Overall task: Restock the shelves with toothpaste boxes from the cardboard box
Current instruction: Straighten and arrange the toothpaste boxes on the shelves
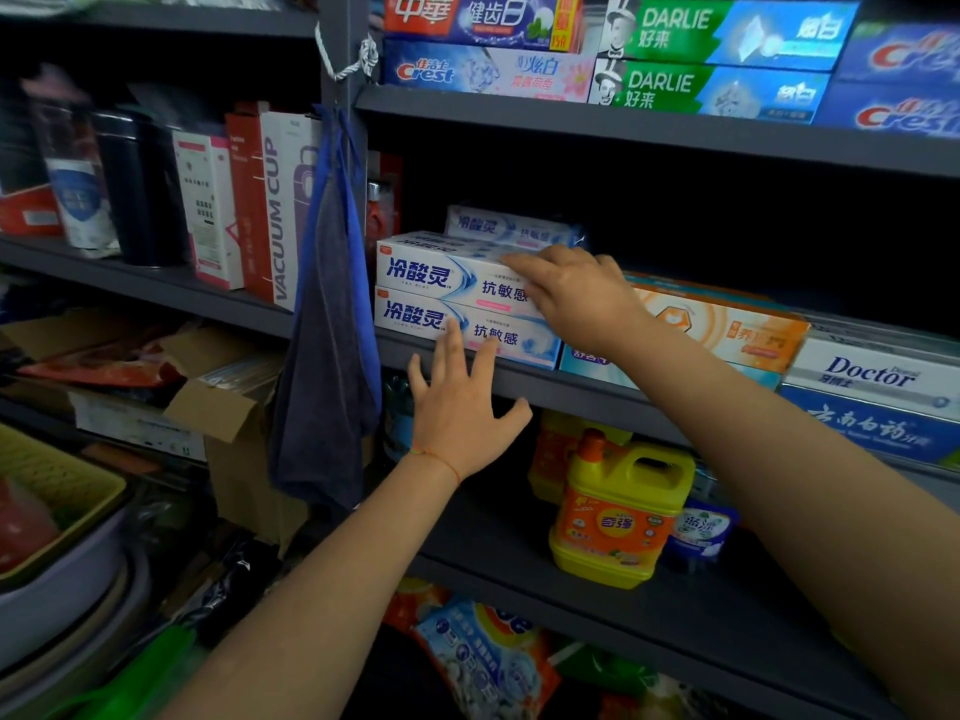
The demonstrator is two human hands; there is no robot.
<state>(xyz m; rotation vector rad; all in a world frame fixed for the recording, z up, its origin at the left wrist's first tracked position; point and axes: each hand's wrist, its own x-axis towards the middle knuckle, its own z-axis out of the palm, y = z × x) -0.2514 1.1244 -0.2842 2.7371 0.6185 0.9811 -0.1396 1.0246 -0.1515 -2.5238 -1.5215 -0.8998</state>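
Hands spread flat: right hand on the top toothpaste box, left hand steadying the lower box; best push evenly, flush with the shelf edge.

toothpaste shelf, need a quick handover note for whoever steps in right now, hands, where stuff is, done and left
Left hand: open, empty, fingers spread against the front of the bottom white box at the shelf edge.
Right hand: flat on the top white box, pressing it into place, not gripping.
Stock: two white boxes stacked at the front, more of the same behind them; orange boxes sit to their right.
Cardboard box: open, lower left.
Done: this stack is shelved.
Left: square it up, then probably fetch more; how much remains in the cardboard box cannot be seen.
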